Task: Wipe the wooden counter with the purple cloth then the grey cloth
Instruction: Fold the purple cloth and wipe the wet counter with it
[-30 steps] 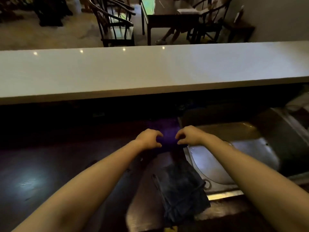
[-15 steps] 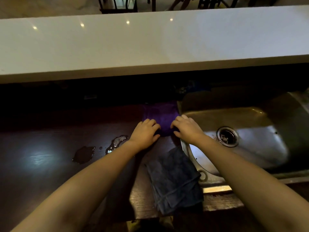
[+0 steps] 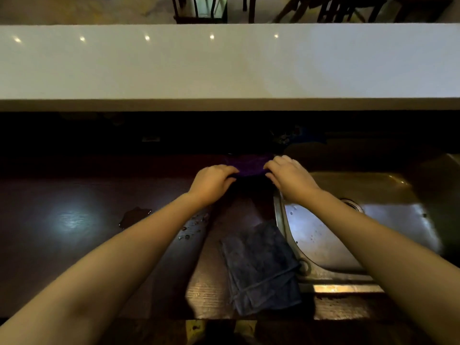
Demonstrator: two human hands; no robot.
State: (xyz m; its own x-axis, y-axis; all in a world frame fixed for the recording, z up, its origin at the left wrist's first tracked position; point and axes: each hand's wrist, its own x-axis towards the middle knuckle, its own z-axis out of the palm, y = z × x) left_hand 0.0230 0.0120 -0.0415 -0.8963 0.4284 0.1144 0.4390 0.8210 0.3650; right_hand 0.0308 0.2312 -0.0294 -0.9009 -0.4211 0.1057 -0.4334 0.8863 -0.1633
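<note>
The purple cloth (image 3: 249, 166) lies at the back of the dark wooden counter (image 3: 74, 245), just left of the sink. My left hand (image 3: 213, 181) grips its left edge and my right hand (image 3: 288, 176) grips its right edge, fingers curled onto the fabric. Much of the cloth sits in shadow. The grey cloth (image 3: 261, 267) lies folded nearer to me, on the counter beside the sink rim, touched by neither hand.
A steel sink (image 3: 368, 220) with a drain fills the right side. A puddle (image 3: 134, 216) and small drops (image 3: 194, 227) lie on the counter at left. A raised white ledge (image 3: 224, 70) runs across the back; chairs stand beyond it.
The view has tilted down and closer to the counter. Both hands have shifted from resting on the purple cloth's near part to gripping its two side edges, slightly farther apart.
</note>
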